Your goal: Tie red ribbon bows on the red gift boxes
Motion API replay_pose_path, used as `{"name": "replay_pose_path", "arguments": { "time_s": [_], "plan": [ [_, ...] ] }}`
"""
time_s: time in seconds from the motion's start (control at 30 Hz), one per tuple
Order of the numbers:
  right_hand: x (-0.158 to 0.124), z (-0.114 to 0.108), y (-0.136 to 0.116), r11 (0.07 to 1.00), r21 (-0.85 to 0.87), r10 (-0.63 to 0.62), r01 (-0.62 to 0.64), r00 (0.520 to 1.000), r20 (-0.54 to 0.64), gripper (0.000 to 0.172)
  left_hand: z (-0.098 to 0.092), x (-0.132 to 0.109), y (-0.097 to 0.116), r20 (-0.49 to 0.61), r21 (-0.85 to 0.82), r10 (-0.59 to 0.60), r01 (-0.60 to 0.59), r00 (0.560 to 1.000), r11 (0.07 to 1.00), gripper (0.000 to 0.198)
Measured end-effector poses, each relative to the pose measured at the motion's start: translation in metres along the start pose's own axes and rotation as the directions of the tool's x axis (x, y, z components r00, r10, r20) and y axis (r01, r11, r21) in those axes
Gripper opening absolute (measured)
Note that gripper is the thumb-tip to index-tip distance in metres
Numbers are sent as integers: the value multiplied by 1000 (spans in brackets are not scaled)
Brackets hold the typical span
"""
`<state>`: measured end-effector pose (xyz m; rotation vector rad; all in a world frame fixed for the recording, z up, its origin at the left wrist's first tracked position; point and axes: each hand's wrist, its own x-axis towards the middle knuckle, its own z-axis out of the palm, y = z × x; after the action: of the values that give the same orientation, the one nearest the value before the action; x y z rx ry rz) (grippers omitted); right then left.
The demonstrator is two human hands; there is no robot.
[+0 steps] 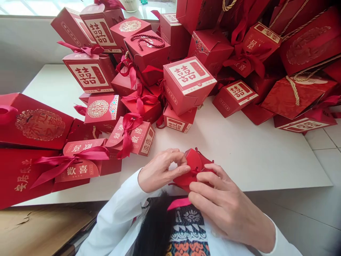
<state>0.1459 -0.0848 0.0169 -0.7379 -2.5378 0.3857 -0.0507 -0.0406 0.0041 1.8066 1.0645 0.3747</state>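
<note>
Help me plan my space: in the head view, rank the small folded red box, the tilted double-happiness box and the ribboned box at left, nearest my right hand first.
1. The red folded box: in the middle, touching the right hand.
2. The tilted double-happiness box: straight ahead, in the pile.
3. The ribboned box: far left, near the table edge.

My fingers (205,188) on a plain red paper box (194,161), white sleeve (114,213) at lower left; black, white and orange patterned cloth (189,227) at bottom centre. Upper centre, a pinkish-red box (186,85) carries red double-happiness characters on a cream panel. At left, a red bag (39,124) shows a gold medallion.
</note>
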Motion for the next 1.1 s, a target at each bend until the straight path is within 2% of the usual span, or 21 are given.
{"name": "replay_pose_path", "arguments": {
  "time_s": [0.1, 0.23, 0.3, 0.4, 0.47, 0.53, 0.6, 0.67, 0.9, 1.1],
  "plan": [
    [-1, -2, 3, 999, 39, 7, -8, 999, 46, 23, 1, 1, 1, -3, 5, 5, -5, 1000, 1000, 26],
    [4, 9, 2, 999, 4, -47, 47, 995, 89, 22, 3, -1, 0, -18, -2, 7, -7, 1000, 1000, 27],
    [6, 10, -2, 996, 49, -74, 70, 993, 89, 21, 3, -2, 0, -30, -16, 12, -12, 999, 1000, 27],
    [2, 2, -6, 965, 247, -92, 86, 996, 13, 23, 3, -4, 2, -41, -35, 23, -25, 999, 999, 25],
    [-6, -5, -6, 946, 319, -24, 54, 995, -96, 23, 2, -5, 5, -50, -43, 26, -28, 998, 999, 24],
    [-15, -9, -2, 957, 281, 134, -68, 966, -222, 23, 2, -5, 7, -61, -49, 27, -30, 998, 998, 23],
    [-23, -7, 2, 956, 181, 281, -232, 903, -325, 27, 2, -5, 8, -65, -56, 31, -35, 997, 998, 23],
    [-27, -2, 4, 938, 98, 346, -334, 863, -369, 29, 2, -3, 8, -68, -66, 45, -50, 997, 997, 22],
    [-18, 20, 4, 935, -83, 303, -344, 900, -314, 22, 2, 4, 5, -147, -117, 90, -108, 985, 987, 22],
    [-17, 21, 13, 950, -47, 286, -308, 921, -264, 20, 6, 4, 2, -127, -149, 37, -56, 991, 987, 23]
  ]
}}
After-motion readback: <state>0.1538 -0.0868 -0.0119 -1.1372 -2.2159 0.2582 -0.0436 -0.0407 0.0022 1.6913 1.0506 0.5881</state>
